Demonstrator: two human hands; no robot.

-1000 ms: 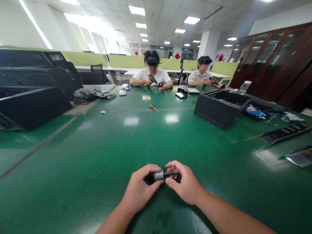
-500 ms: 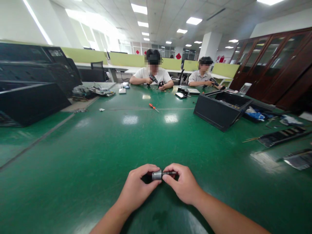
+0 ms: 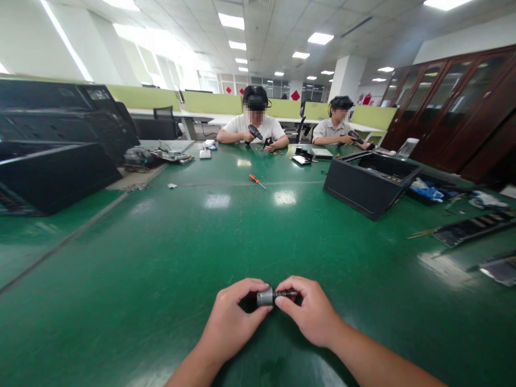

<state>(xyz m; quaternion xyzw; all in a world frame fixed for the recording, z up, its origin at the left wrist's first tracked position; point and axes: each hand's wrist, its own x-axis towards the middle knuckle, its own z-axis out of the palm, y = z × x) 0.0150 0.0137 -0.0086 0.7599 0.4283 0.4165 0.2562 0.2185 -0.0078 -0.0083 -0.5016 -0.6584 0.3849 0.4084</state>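
Observation:
Between my hands is a small grey metal cylinder (image 3: 265,297) with a thin, ribbed or spring-wound dark shaft (image 3: 285,294) sticking out to the right. I cannot tell exactly what kind of part it is. My left hand (image 3: 237,309) grips the cylinder between thumb and fingers, from above and below. My right hand (image 3: 308,309) is closed in a pinch around the shaft, just right of the cylinder. The part lies roughly level, low over the green table (image 3: 193,247). My right fingers hide some of the shaft.
An orange-handled screwdriver (image 3: 256,180) lies mid-table. Black computer cases (image 3: 371,185) stand right and left. Circuit boards (image 3: 171,155) lie at the far left; dark boards (image 3: 471,228) lie on the right. Across sit two people, each holding a power drill (image 3: 255,132).
The view has shifted slightly, so both hands and the part appear a little lower and further right. My grip on the part looks the same.

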